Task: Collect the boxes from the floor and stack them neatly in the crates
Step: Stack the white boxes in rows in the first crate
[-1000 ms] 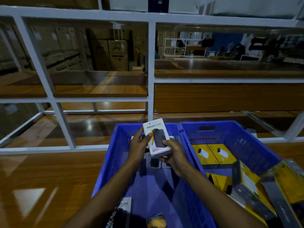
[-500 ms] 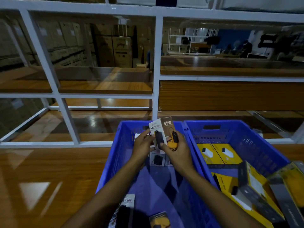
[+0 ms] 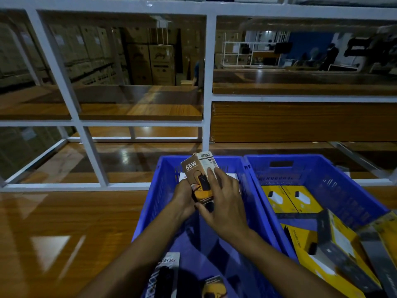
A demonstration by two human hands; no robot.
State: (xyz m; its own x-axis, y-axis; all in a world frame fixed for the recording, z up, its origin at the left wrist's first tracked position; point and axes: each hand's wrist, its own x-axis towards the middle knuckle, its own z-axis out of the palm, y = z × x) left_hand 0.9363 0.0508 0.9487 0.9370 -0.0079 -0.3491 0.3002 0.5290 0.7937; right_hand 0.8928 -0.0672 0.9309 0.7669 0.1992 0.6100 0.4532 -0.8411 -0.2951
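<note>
Both hands hold a small brown and white box marked 65W over the far end of the left blue crate. My left hand grips it from the left and below. My right hand covers its right side and lower front. White boxes stand against the crate's far wall, mostly hidden by the hands. A box marked 20K and a dark and yellow box lie at the crate's near end. The right blue crate holds several yellow boxes.
The crates rest on a glossy wooden floor. A white metal rack with wooden shelves stands right behind them. Stacked cardboard cartons fill the background beyond the rack. People stand far off at the back right.
The box has been turned in my hands from its white 20K face to its brown 65W side. My right hand has slid over its front.
</note>
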